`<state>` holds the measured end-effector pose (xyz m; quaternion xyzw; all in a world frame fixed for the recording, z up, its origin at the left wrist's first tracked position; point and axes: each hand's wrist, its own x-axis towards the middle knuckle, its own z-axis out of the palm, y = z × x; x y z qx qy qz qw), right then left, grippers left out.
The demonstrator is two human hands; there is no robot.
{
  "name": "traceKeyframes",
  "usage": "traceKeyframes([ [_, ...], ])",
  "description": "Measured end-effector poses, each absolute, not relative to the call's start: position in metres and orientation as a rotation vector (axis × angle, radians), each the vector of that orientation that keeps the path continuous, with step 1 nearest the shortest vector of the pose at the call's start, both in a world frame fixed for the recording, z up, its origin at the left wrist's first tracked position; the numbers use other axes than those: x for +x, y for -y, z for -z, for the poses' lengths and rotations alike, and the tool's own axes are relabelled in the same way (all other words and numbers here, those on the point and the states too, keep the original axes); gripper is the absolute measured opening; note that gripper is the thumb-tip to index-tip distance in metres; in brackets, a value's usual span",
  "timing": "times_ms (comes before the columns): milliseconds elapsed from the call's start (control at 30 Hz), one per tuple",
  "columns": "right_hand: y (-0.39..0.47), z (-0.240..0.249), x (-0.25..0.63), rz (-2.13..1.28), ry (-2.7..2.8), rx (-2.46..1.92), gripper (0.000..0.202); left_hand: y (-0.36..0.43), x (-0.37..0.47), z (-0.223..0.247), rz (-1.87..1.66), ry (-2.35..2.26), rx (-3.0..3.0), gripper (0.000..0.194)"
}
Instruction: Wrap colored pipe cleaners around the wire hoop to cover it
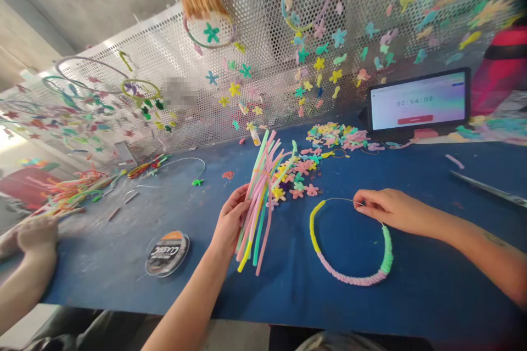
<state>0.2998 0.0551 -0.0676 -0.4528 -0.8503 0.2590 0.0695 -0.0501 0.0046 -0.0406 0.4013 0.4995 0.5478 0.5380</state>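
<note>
Wrapped round a bunch of fuzzy pipe cleaners [258,203] in pink, yellow, green and teal, my left hand [235,214] holds them above the blue table. My right hand [376,205] pinches the bare wire at the top of a hoop [349,279]. Yellow, pink and mint green fuzzy winding covers most of that hoop, while its upper stretch is thin bare wire. Just behind the bunch lies a pile of small pastel flower and star shapes [302,167], some partly hidden by it.
A fishing line spool [167,253] lies left of my left arm. Scissors [489,189] rest at the right. A tablet [420,101] showing a timer stands before a perforated metal screen [255,49] with hanging shapes. Another person's hands [37,236] are at the far left, near more pipe cleaners [82,194].
</note>
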Motion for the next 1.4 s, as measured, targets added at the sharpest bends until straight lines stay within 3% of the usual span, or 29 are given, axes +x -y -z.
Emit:
traceKeyframes([
  [500, -0.059, 0.070, 0.302, -0.771, 2.560, -1.378, 0.030, -0.025, -0.043, 0.058, -1.234, -1.171, 0.795, 0.036],
  [733, -0.057, 0.066, 0.299, -0.776, 2.532, -1.376, 0.034, -0.031, -0.006, 0.039, -1.237, -0.961, 0.749, 0.040],
  [900, -0.056, 0.064, 0.297, -0.783, 2.501, -1.383, 0.035, -0.036, 0.022, 0.048, -1.208, -0.861, 0.693, 0.033],
  [1233, -0.050, 0.059, 0.293, -0.672, 2.462, -1.455, 0.030, -0.029, 0.028, 0.069, -1.153, -0.961, 0.637, 0.026],
  [1400, -0.049, 0.055, 0.288, -0.762, 2.360, -1.430, 0.034, -0.030, 0.025, 0.063, -1.022, -1.048, 0.802, 0.034],
])
